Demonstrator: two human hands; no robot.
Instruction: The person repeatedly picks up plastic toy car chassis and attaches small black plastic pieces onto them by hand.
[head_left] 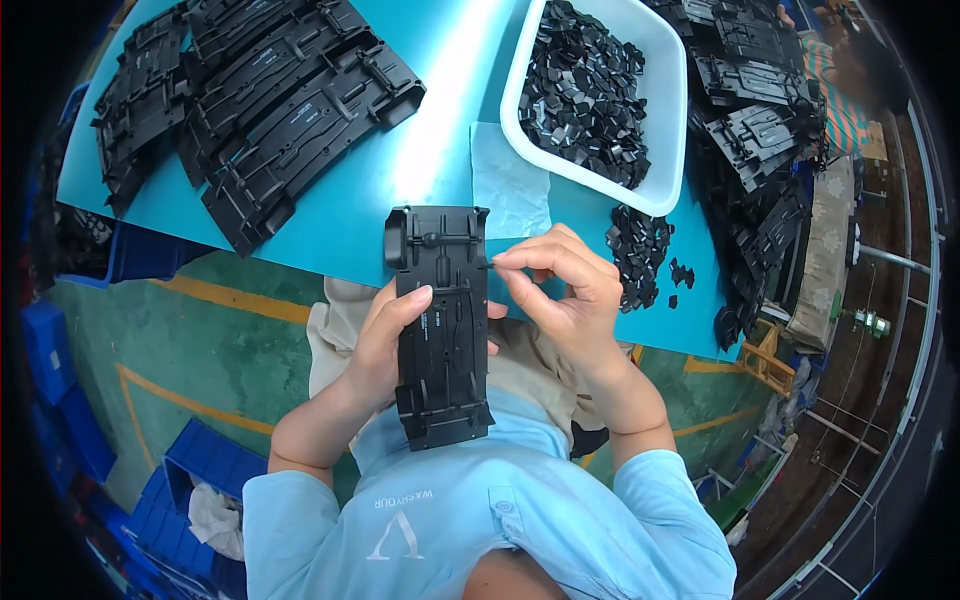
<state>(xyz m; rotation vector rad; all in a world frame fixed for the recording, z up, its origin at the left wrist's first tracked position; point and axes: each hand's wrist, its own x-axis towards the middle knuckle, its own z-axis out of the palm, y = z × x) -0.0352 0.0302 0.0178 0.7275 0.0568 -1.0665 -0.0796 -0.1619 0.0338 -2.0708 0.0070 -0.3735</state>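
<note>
One blue tabletop (325, 225), black panels piled on it at left (305, 115) and right (755, 145). White bin (668, 120) right of center, part-filled with small black pieces (585, 100). Held panel (442, 345) is off the tabletop, over the lap, ribbed face up, far end overlapping the near edge in view. Hands: left hand (375, 335) grips the panel, thumb on its face, fingertips past the right edge; right hand (570, 285) is pinched at the upper right edge. Clear sheet (510, 190) by the bin's near-left corner. Loose pieces (635, 245) just below the bin. Dark bit (490, 265) in the right pinch; can't tell if attached.
</note>
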